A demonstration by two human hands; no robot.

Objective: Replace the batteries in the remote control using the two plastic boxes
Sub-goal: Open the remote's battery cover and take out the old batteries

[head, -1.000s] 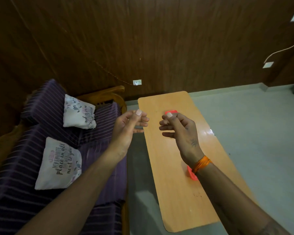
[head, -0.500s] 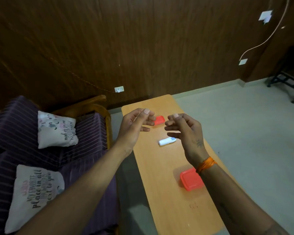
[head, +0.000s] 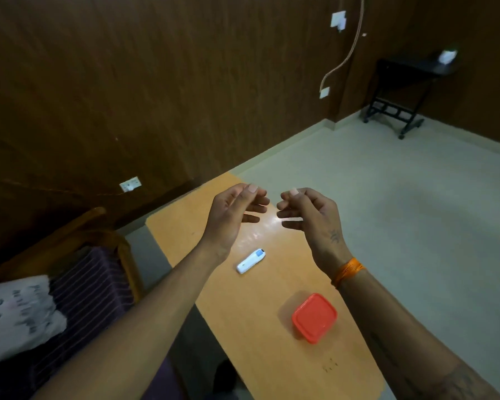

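Note:
A small white remote control [head: 250, 261] with a blue end lies on the narrow wooden table [head: 202, 287], between my forearms. A red plastic box [head: 314, 317] with its lid on stands nearer to me, on the right side of the table. My left hand [head: 234, 210] and my right hand [head: 308, 213] hover above the table's far end, fingers loosely curled toward each other, thumbs up, holding nothing. The second red box does not show; my hands cover the spot where it stood.
A purple striped sofa [head: 78, 298] with a printed cushion [head: 15, 313] stands close to the table's left side. A dark wood-panelled wall runs behind. A black side table [head: 401, 90] stands far right on the pale floor.
The view has swung to the right and down, bringing the remote and the near red box fully into sight. My hands keep the same raised, curled pose and now hide the far red box.

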